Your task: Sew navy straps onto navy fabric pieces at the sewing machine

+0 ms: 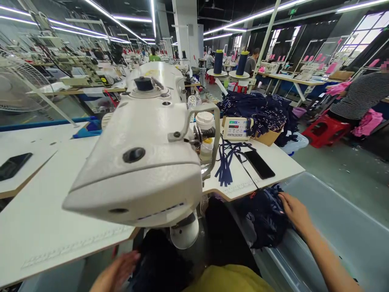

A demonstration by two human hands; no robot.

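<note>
My right hand [294,213] reaches down to the right of the table and lies on a heap of dark navy fabric [267,219] at the edge of a grey plastic bin [340,231]. Its fingers curl onto the cloth. My left hand [117,272] is low at the bottom, blurred, against dark fabric [161,263] in my lap. Its fingers are smeared. The white sewing machine [142,150] fills the middle, above both hands.
On the table [39,219] lie a black phone [259,164], navy strips [226,162] and a control panel [236,129]. A carton heaped with navy fabric [258,111] stands behind. Another phone [13,165] lies far left. A person in stripes [361,97] sits right, beside a red stool [325,130].
</note>
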